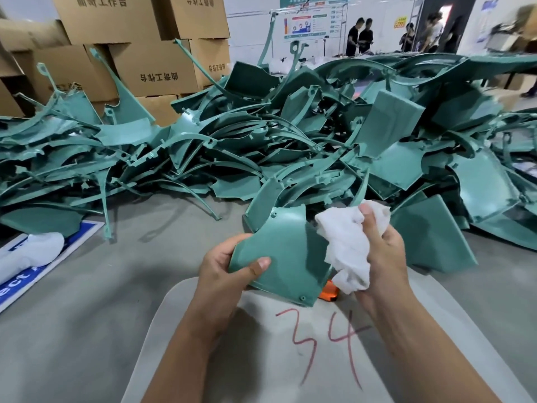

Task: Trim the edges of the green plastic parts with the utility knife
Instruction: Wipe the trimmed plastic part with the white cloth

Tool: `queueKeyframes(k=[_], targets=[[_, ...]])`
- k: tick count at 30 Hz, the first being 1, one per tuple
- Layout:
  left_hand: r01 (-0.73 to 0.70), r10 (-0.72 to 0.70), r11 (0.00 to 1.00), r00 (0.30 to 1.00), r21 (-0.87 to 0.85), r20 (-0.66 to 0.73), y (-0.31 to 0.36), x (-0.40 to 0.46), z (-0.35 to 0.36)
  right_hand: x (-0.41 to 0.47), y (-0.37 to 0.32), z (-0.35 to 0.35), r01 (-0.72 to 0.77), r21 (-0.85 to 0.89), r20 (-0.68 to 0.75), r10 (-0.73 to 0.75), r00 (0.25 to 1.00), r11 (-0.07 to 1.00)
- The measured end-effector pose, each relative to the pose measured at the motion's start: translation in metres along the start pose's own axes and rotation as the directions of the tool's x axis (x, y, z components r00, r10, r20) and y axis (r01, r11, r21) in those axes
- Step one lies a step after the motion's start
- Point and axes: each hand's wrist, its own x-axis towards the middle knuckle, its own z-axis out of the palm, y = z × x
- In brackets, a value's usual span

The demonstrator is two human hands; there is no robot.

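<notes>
Setting: Grey worktop is stretching across a factory floor, with at least six brown cardboard cartons stacking up at the back left and about five workers standing in the blurred distance beside one chart board.
Pile: Dozens of green plastic parts, too many and too tangled to count, are lying heaped across the far half of the worktop.
Part in hand: One curved green panel is being held up just in front of the pile, above a pale mat marked with a red "34".
Left hand: One left hand is gripping the panel's lower left edge, thumb lying across its face.
Right hand: One right hand is clutching one crumpled white cloth, which is touching the panel's right edge.
Knife: One orange object, probably the utility knife, is peeking out from under the panel and cloth on the mat; neither hand is touching it.
Left edge: One blue-and-white sign is lying flat on the worktop, with one white bundle resting on it.
</notes>
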Motion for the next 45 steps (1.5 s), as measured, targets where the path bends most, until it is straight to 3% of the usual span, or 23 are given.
queueKeyframes(k=[3, 7, 14, 17, 19, 21, 25, 27, 30, 31, 33, 35, 38, 41, 45], targets=[[-0.03, 0.031, 0.999, 0.999, 0.022, -0.034, -0.001, 0.003, 0.003, -0.001, 0.01, 0.003, 0.195, -0.237, 0.085, -0.179, 0.98, 0.952], [-0.057, 0.037, 0.987, 0.99, -0.15, -0.134, -0.002, 0.004, 0.009, -0.005, 0.022, 0.008, 0.359, -0.388, 0.209, -0.299, 0.931, 0.849], [-0.078, 0.0, 0.956, 0.964, -0.284, -0.266, -0.003, 0.003, 0.018, -0.006, 0.026, 0.013, 0.4, -0.483, 0.278, -0.297, 0.913, 0.779], [-0.087, 0.012, 0.958, 0.964, -0.273, -0.267, -0.002, 0.002, 0.022, -0.007, 0.028, 0.011, 0.459, -0.55, 0.276, -0.367, 0.888, 0.698], [-0.112, 0.01, 0.939, 0.954, -0.326, -0.299, 0.0, 0.003, 0.025, -0.01, 0.032, 0.009, 0.503, -0.634, 0.301, -0.412, 0.86, 0.587], [-0.151, -0.023, 0.896, 0.924, -0.419, -0.382, 0.004, 0.009, 0.023, -0.013, 0.037, 0.007, 0.534, -0.687, 0.376, -0.389, 0.841, 0.492], [-0.183, -0.087, 0.85, 0.875, -0.493, -0.476, 0.01, 0.015, 0.014, -0.015, 0.044, 0.008, 0.569, -0.752, 0.541, -0.181, 0.821, 0.332], [-0.167, -0.104, 0.845, 0.881, -0.508, -0.461, 0.011, 0.014, 0.013, -0.015, 0.042, 0.01, 0.528, -0.722, 0.468, -0.246, 0.849, 0.447], [-0.086, -0.138, 0.861, 0.909, -0.502, -0.394, 0.009, 0.009, 0.017, -0.012, 0.033, 0.009, 0.358, -0.594, 0.209, -0.291, 0.934, 0.721], [-0.059, -0.136, 0.87, 0.926, -0.49, -0.353, 0.009, 0.008, 0.02, -0.01, 0.032, 0.007, 0.295, -0.527, 0.171, -0.241, 0.955, 0.797], [-0.004, -0.115, 0.891, 0.966, -0.454, -0.232, 0.006, 0.004, 0.025, -0.011, 0.031, 0.007, 0.243, -0.431, 0.232, -0.153, 0.961, 0.869], [0.052, -0.101, 0.936, 0.987, -0.347, -0.125, 0.002, 0.002, 0.028, -0.013, 0.033, 0.009, 0.294, -0.434, 0.323, -0.158, 0.933, 0.851], [0.109, -0.118, 0.977, 0.992, -0.182, -0.039, -0.002, 0.0, 0.025, -0.011, 0.03, 0.009, 0.427, -0.576, 0.317, -0.291, 0.903, 0.697], [0.189, -0.19, 0.959, 0.982, -0.211, 0.017, 0.003, -0.002, 0.022, -0.008, 0.025, 0.007, 0.445, -0.634, 0.258, -0.369, 0.893, 0.633], [0.256, -0.278, 0.913, 0.96, -0.318, -0.026, 0.009, -0.003, 0.021, -0.006, 0.018, 0.004, 0.426, -0.612, 0.304, -0.299, 0.905, 0.667]])
